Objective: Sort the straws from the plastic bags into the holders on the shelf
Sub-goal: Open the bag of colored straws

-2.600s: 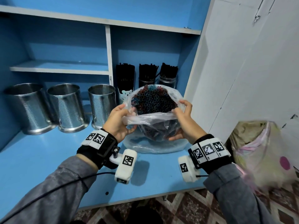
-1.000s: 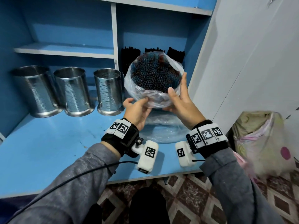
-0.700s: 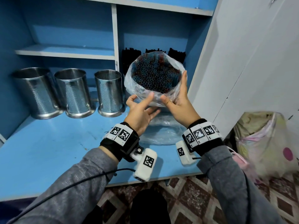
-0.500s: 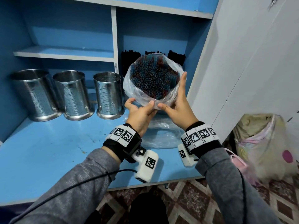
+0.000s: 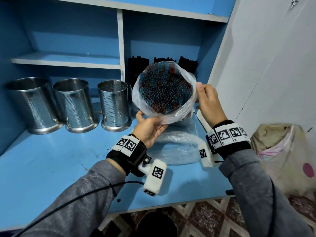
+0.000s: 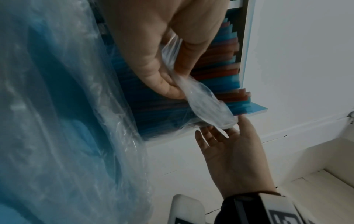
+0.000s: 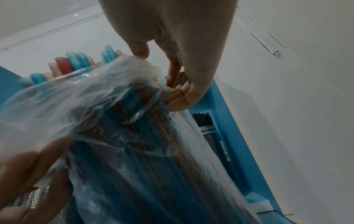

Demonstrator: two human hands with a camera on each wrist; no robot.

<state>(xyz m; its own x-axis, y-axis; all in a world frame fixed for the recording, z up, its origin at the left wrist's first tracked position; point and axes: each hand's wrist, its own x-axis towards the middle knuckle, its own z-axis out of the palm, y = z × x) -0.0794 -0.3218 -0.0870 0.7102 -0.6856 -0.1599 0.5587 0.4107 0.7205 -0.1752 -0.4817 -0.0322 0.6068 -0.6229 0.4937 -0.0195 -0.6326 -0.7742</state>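
A clear plastic bag (image 5: 186, 110) packed with blue and red straws (image 5: 164, 89) is held above the blue shelf, its mouth tilted toward me. My left hand (image 5: 153, 121) grips the folded lower rim; in the left wrist view its thumb and fingers (image 6: 168, 86) pinch the plastic film (image 6: 208, 109). My right hand (image 5: 199, 88) pinches the right rim of the bag (image 7: 114, 106), with its fingers (image 7: 176, 84) curled on the edge. Straw ends (image 7: 76, 62) stick out of the mouth. Three empty perforated steel holders (image 5: 34, 103) (image 5: 75, 103) (image 5: 114, 103) stand at the left.
Holders of black straws (image 5: 138, 65) (image 5: 188, 64) stand behind the bag in the right compartment. An empty clear bag (image 5: 176, 147) lies on the shelf surface (image 5: 51, 159) under my hands. A white cabinet side (image 5: 256, 65) rises at right, with a stuffed bag (image 5: 282, 159) on the floor.
My right hand has moved from the bag's lower rim up to its right rim and pinches it, spreading the mouth wider. My left hand keeps its hold on the lower rim.
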